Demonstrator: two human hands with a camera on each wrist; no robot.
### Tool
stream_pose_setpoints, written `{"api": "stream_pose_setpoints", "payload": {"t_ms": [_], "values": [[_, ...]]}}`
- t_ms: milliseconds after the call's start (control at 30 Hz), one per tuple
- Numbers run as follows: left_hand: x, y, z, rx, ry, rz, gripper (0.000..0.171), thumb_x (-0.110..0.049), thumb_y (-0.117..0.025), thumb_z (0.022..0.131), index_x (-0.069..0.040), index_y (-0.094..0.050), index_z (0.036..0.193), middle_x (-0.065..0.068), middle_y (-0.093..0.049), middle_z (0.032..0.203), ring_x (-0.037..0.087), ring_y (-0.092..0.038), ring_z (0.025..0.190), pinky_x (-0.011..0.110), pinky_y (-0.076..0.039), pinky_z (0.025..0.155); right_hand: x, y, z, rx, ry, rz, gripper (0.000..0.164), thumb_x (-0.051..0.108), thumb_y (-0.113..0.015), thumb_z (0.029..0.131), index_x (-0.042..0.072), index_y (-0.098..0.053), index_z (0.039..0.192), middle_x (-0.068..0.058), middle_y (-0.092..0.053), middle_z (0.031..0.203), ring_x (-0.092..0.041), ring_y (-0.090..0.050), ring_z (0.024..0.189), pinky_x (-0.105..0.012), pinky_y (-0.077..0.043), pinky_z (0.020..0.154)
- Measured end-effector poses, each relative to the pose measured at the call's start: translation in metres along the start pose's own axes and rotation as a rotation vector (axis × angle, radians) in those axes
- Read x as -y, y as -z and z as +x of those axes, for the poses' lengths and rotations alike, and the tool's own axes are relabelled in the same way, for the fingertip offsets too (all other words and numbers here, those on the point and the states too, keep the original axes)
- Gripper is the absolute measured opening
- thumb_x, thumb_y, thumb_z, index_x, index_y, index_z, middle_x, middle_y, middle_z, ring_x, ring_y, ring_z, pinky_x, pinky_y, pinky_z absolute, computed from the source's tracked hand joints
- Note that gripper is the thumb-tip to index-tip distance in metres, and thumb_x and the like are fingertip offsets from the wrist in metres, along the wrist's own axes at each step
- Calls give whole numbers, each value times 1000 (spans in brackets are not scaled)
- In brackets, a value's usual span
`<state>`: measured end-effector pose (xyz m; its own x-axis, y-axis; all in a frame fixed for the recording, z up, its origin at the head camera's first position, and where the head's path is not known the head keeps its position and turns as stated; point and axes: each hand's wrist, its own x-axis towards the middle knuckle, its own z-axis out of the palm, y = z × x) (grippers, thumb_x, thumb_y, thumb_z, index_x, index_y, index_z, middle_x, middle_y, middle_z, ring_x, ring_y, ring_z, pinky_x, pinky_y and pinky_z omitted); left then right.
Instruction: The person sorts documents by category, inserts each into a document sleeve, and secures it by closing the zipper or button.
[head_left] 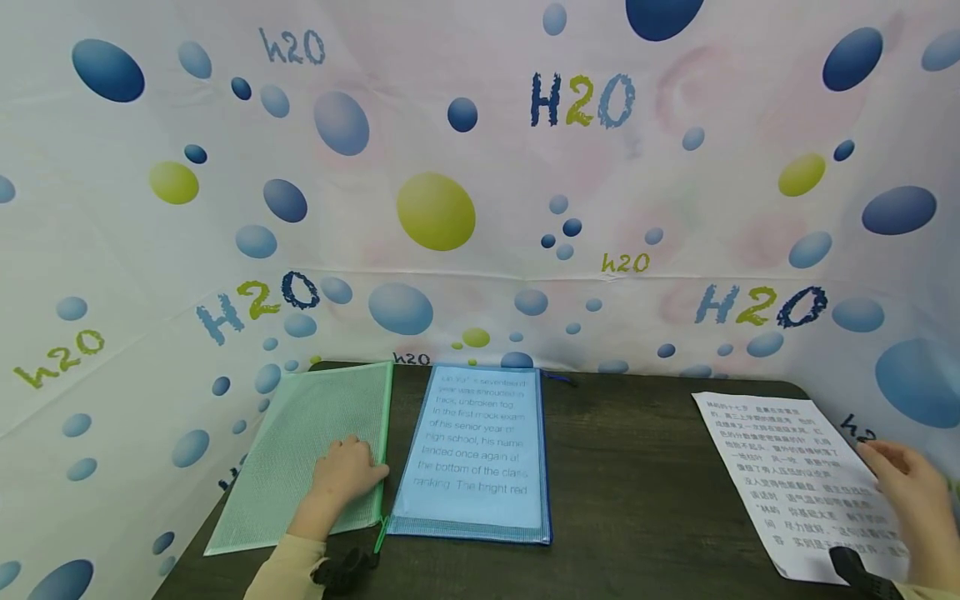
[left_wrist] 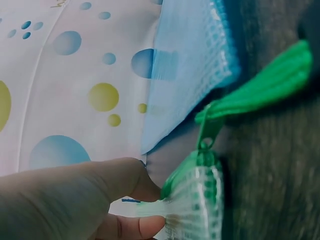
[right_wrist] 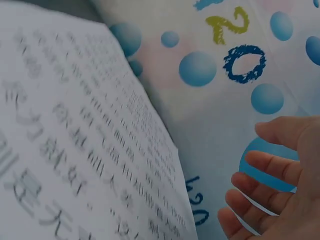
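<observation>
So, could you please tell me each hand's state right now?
Left hand: closed, pinching the green mesh zip pouch.
Right hand: open, empty, beside the white printed paper.

Head camera: above, near side; faces forward and down; wide, desk (head_left: 622, 483) and far backdrop (head_left: 510, 183) | Left wrist: close-up past left hand (left_wrist: 95, 195), facing backdrop and desk | Right wrist: close-up over printed sheet (right_wrist: 90, 130) toward right hand (right_wrist: 280, 187) | Shared: green pouch (head_left: 315, 417), head/left wrist; printed sheet, head/right wrist

Sheet-screened table workspace: dark wood-grain tabletop (head_left: 622, 475), H2O-print sheet (head_left: 510, 175) around.
</observation>
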<state>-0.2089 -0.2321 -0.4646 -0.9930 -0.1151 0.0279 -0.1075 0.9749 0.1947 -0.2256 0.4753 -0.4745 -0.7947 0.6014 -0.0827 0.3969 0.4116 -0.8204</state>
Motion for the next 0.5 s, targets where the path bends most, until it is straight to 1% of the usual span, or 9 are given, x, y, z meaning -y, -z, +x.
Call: {"api": "stream_pose_setpoints", "payload": {"t_ms": [33, 100, 167, 233, 300, 333, 400, 500], "values": [[-1, 0, 0, 0, -2, 1, 32, -31, -70, 82, -8, -56, 65, 14, -58, 89, 38, -55, 89, 59, -47, 74, 2, 1, -4, 2, -4, -46, 69, 40, -37, 101, -3, -19, 152, -32, -20, 155, -48, -35, 125, -60, -35, 103], [-1, -1, 0, 4, 3, 6, 32, -32, -70, 81, -8, -56, 64, 15, -59, 92, 38, -55, 90, 59, -47, 74, 2, 2, -7, -4, 19, -146, 67, 35, -39, 101, -9, -21, 149, -37, -22, 150, -54, -32, 128, -63, -33, 104], [-2, -2, 0, 7, 0, 12, 32, -32, -70, 81, -8, -57, 65, 16, -60, 93, 39, -55, 91, 58, -47, 74, -1, 3, -7, -10, 38, -251, 65, 31, -44, 100, -11, -24, 146, -40, -23, 147, -56, -30, 130, -64, -31, 105], [-3, -3, 0, 4, -4, 13, 32, -32, -70, 81, -7, -57, 64, 15, -61, 92, 38, -55, 90, 57, -47, 73, -5, 3, -3, -10, 57, -385, 65, 28, -48, 98, -14, -25, 142, -41, -26, 144, -57, -30, 129, -65, -29, 107], [-3, -5, 1, -3, -12, 11, 32, -31, -70, 81, -7, -57, 64, 14, -60, 88, 36, -55, 87, 55, -47, 71, -9, 3, 0, 4, 61, -497, 66, 26, -53, 96, -12, -25, 142, -43, -27, 140, -59, -29, 127, -66, -27, 106], [-3, -5, 1, -10, -18, 8, 32, -30, -71, 80, -8, -56, 63, 12, -58, 85, 34, -54, 84, 52, -47, 69, -10, 4, 1, 20, 52, -535, 69, 26, -55, 94, -11, -24, 143, -44, -25, 139, -60, -28, 127, -67, -27, 106], [-3, -6, 2, -31, -34, -1, 33, -28, -71, 79, -9, -53, 60, 8, -54, 77, 28, -51, 74, 45, -45, 62, -11, 4, 1, 67, 24, -583, 77, 27, -59, 91, -10, -19, 145, -45, -21, 139, -64, -24, 128, -70, -25, 106], [-3, -9, 3, -67, -61, -29, 36, -23, -72, 78, -11, -47, 56, 2, -45, 66, 19, -42, 60, 33, -35, 52, -10, 4, -3, 127, -38, -563, 88, 27, -64, 88, -10, -11, 146, -46, -13, 139, -67, -17, 128, -74, -24, 104]]}}
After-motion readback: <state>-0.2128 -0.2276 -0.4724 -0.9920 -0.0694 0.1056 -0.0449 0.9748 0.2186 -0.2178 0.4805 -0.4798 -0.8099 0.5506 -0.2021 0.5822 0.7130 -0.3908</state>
